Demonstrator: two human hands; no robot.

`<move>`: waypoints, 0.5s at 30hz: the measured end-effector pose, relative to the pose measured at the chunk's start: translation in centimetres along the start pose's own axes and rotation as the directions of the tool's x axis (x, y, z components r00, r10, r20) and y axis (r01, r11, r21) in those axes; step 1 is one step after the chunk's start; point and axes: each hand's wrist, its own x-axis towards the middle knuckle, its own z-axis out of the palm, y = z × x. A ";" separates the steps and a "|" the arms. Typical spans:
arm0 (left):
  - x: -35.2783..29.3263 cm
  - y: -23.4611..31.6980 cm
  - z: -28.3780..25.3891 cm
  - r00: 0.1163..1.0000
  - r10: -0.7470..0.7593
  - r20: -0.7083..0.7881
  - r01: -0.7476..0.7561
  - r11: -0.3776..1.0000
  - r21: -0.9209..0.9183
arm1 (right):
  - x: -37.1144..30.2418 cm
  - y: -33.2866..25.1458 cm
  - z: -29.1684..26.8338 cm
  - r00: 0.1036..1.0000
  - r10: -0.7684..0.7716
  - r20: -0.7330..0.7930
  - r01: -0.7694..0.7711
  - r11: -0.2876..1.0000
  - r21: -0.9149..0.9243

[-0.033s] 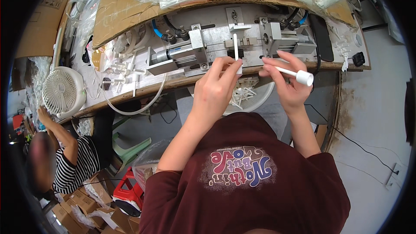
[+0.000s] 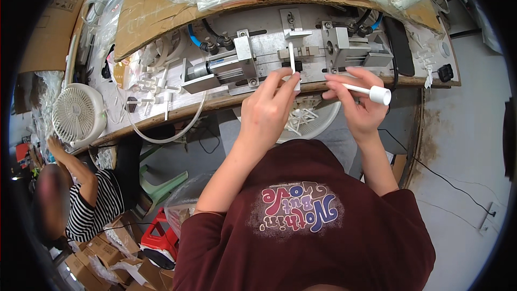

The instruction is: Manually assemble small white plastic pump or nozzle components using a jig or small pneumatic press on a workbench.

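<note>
White capped stick (image 2: 377, 95), one, gripped by right fingers (image 2: 366, 76), one white rod (image 2: 292, 57), apparently pinched by left fingers (image 2: 286, 87)

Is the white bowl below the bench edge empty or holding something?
Not empty: white stick-like pieces lie in the white bowl. How full, I cannot tell; the left hand and bench edge hide part.

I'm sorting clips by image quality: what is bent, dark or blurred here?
In the head view, the table edge bows and the corners go black; in that same head view, the co-worker's head is blurred, while the right hand and its white stick look fairly sharp.
</note>
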 end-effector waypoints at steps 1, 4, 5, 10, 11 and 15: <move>-0.1 -0.3 0.4 1.000 0.020 -0.001 -0.020 0.996 0.084 | -0.1 -0.2 0.4 0.997 0.056 -0.050 -0.051 0.993 0.106; -0.3 -0.6 1.3 0.998 0.044 0.039 -0.052 0.969 0.241 | -0.1 -0.3 -1.0 0.975 -0.004 0.222 0.039 0.987 -0.154; -0.1 -0.6 1.3 0.998 0.041 0.050 -0.053 0.963 0.263 | 0.0 0.0 -1.2 0.966 -0.044 0.253 0.079 0.988 -0.131; 1.4 -0.4 1.0 0.991 0.116 0.071 -0.130 0.960 0.248 | 1.0 -1.3 -0.7 0.983 -0.058 0.174 0.104 0.957 -0.271; 1.2 -0.5 1.1 0.994 0.091 0.069 -0.105 0.962 0.252 | 1.7 -1.2 -0.6 0.967 -0.168 0.190 0.228 0.905 -0.359; 0.9 -0.7 1.1 0.997 0.043 0.062 -0.057 0.968 0.244 | 1.9 -1.3 -0.7 0.933 -0.290 0.211 0.359 0.765 -0.534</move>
